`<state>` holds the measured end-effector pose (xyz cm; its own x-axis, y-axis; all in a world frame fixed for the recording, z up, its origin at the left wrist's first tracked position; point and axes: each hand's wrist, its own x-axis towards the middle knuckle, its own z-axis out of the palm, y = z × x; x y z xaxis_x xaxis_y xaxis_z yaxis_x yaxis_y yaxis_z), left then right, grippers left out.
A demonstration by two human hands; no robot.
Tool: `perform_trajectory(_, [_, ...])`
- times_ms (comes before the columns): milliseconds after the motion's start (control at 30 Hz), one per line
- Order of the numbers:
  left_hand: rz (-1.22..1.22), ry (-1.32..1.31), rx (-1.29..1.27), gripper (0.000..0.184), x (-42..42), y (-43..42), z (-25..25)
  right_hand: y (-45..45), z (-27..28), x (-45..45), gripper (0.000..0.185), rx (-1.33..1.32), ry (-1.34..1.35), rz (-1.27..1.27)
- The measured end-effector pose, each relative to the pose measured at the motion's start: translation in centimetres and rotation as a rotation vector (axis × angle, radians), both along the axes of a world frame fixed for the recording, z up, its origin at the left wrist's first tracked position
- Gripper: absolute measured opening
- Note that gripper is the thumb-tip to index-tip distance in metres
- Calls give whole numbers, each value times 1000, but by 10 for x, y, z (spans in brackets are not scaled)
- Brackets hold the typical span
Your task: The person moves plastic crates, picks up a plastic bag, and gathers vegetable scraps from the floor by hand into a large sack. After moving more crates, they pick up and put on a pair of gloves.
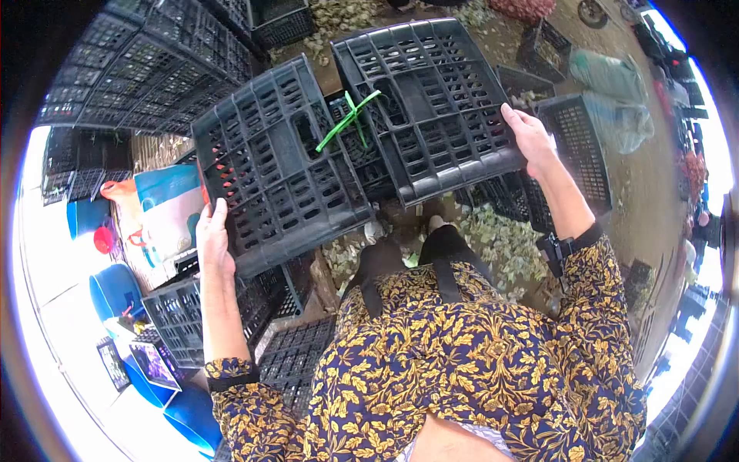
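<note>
Two black plastic crates are in front of me, side by side and tilted, with their slotted faces toward me. My left hand (213, 237) grips the outer edge of the left crate (281, 173), thumb on top. The outer edge of the right crate (439, 108) is in my right hand (531, 141), its fingers mostly hidden behind the rim. A bright green strip (349, 121), knotted or crossed, lies at the gap between the crates' inner edges. Whether it ties them together I cannot tell. Below the gap, part of another black crate shows.
Tall stacks of black crates (154, 69) stand at the upper left. More crates lie at the lower left (296, 358) and right (577, 142). Leaf scraps (500, 246) cover the floor by my feet. A plastic-wrapped bundle (608, 73) and red net sacks (523, 8) sit farther off.
</note>
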<state>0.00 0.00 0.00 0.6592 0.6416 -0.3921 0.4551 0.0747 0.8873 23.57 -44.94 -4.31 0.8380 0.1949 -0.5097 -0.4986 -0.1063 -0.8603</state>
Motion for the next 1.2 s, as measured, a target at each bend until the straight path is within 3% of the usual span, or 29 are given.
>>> perform_trajectory(67, [4,-1,-57,35,17,-10,11,-7,3,1,35,-37,-59,-52])
perform_trajectory(100, [-10,101,150,36,40,-21,15,-16,2,12,36,-33,-135,-112])
perform_trajectory(133, [-5,48,184,40,44,-31,13,-25,6,18,36,-175,-180,-67])
perform_trajectory(167, [123,9,59,44,37,-32,11,-30,5,24,37,-320,-216,-24])
perform_trajectory(233, [43,43,-93,48,46,-37,3,-32,3,35,40,-155,-183,-14])
perform_trajectory(300, [55,115,159,50,64,-56,-14,-47,-33,49,45,-409,-300,-20])
perform_trajectory(367, [135,141,179,50,63,-64,-15,-60,-20,56,51,-359,-343,-46])
perform_trajectory(433, [93,131,202,50,57,-69,-22,-68,-12,64,60,-471,-297,23])
perform_trajectory(767, [-1,138,523,46,95,-60,-17,-57,-7,79,56,-252,-274,-185])
perform_trajectory(867, [-77,204,581,53,101,-38,-19,-60,-16,80,57,-76,-434,-384])
perform_trajectory(900, [-144,258,698,50,100,-11,-29,-60,-16,74,57,-234,-585,-453])
perform_trajectory(967, [-222,314,822,48,114,22,-43,-57,-17,47,55,-333,-624,-405])
perform_trajectory(1033, [-190,259,661,50,116,38,-49,-71,-30,-1,57,-364,-586,-228])
perform_trajectory(1067, [-204,405,745,50,132,2,-23,-78,-46,-26,58,-373,-569,-117])
perform_trajectory(1100, [-200,412,750,50,135,25,-26,-85,-75,-50,59,-482,-600,-16])
perform_trajectory(1133, [-347,613,1194,49,136,51,-30,-100,-81,-76,57,-578,-452,47])
perform_trajectory(1167, [-499,812,1637,49,126,54,-30,-134,-127,-122,52,-640,-350,100])
perform_trajectory(1200, [-243,349,1669,48,122,2,-22,-179,-116,-164,45,-577,-31,-9])
